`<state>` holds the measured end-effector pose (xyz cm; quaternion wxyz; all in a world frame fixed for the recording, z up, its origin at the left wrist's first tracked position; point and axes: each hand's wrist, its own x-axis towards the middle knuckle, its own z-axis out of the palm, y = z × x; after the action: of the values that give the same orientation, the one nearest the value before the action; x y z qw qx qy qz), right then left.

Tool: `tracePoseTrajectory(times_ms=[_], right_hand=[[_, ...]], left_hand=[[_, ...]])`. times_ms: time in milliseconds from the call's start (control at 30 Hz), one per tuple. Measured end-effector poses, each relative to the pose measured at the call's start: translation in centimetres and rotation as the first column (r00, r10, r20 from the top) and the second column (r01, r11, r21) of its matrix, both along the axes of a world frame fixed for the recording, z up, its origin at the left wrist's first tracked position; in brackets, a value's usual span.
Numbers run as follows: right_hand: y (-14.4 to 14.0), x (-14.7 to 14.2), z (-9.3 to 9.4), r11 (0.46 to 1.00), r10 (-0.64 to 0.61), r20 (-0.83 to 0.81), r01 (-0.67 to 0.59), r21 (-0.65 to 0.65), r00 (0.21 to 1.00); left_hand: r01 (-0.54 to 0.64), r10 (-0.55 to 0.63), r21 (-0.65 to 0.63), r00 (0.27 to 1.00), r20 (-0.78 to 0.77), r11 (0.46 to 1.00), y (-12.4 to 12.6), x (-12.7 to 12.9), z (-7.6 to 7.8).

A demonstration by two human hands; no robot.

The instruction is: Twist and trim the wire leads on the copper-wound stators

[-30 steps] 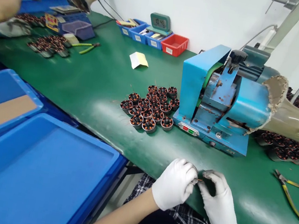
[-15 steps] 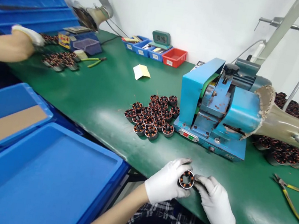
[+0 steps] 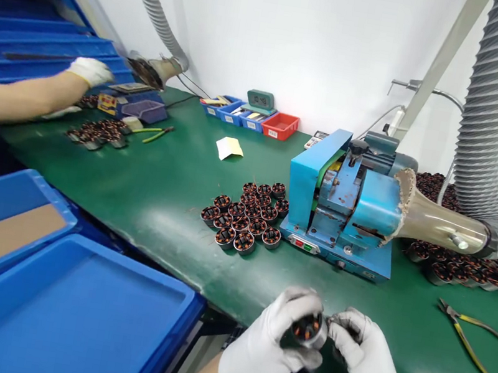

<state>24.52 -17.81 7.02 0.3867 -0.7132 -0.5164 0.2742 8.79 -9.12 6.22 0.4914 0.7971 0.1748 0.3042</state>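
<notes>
At the lower left of the frame, two blue trays (image 3: pixel 64 308) were seen beside the green surface (image 3: pixel 168 186). At the upper left, a co-worker's gloved hand (image 3: pixel 88 70) was stretched over a small cluster of wound parts (image 3: pixel 97 132), well apart from the person's own hands.

Near the middle of the frame, a group of copper-wound stators (image 3: pixel 247 214) was set out in rows, just beside the blue machine (image 3: pixel 343 204), to whose right side a ribbed extraction hose (image 3: pixel 493 118) was joined.

At the bottom centre, one stator (image 3: pixel 309 330) was held off the surface, just before its near edge. The grip of the left hand (image 3: pixel 268 347) was closed around the stator's metal body. The fingertips of the right hand (image 3: pixel 365 362) were pinched narrowly at its right side, on what may have been wire ends; these were too small to make out.

Since the stator was carried past the edge of the surface, it was judged that a slackened grip could let it fall toward the lap or the floor. A hard pull at the fine leads could also break them or loosen the winding.

At the right of the frame, yellow-handled pliers (image 3: pixel 467 331) were left lying untouched, with a larger heap of stators (image 3: pixel 476 273) behind them.
</notes>
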Motion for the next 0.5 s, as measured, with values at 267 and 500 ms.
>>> tracePoseTrajectory(times_ms=[267, 500], right_hand=[[-0.6, -1.2, -0.4, 0.955, -0.221, 0.315, 0.139, 0.263, 0.923], [-0.5, -1.1, 1.3, 0.973, -0.188, -0.045, 0.192, 0.130, 0.981]], left_hand=[[0.138, -0.145, -0.111, 0.987, -0.062, 0.984, -0.3, 0.1, 1.5], [-0.067, 0.091, 0.140, 0.980, -0.176, 0.988, -0.7, 0.1, 1.3]])
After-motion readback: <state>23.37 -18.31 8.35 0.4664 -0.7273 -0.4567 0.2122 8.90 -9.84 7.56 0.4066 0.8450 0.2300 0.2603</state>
